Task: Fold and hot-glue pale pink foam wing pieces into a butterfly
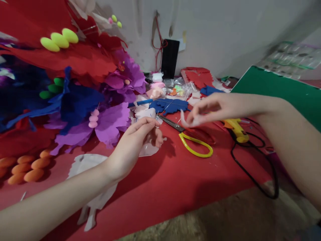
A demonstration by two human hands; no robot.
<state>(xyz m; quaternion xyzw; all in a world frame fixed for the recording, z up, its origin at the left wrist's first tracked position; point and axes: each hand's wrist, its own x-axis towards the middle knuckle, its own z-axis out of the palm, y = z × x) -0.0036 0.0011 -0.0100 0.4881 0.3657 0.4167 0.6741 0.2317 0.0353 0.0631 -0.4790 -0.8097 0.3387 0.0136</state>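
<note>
My left hand (137, 144) is closed over the red tabletop, thumb and fingers pinched together. A small pale tip shows beside its fingertips, but I cannot make out what it is. Over the scissors, my right hand (213, 108) pinches a thin, curled white strip (184, 119). The scissors (195, 150), with yellow handles, lie between the hands, their blades pointing away to the left. Just past the blades is a blue scalloped cutout (169, 105). A white butterfly-shaped cutout (102, 197) lies partly under my left forearm.
Red, blue and purple butterfly shapes (112, 122) pile up at left, beside orange egg-shaped pieces (33, 167). A yellow glue gun (237, 130) with a looping black cord (255, 189) lies at right, before a green board (278, 90). A black phone-like slab (170, 58) leans on the wall.
</note>
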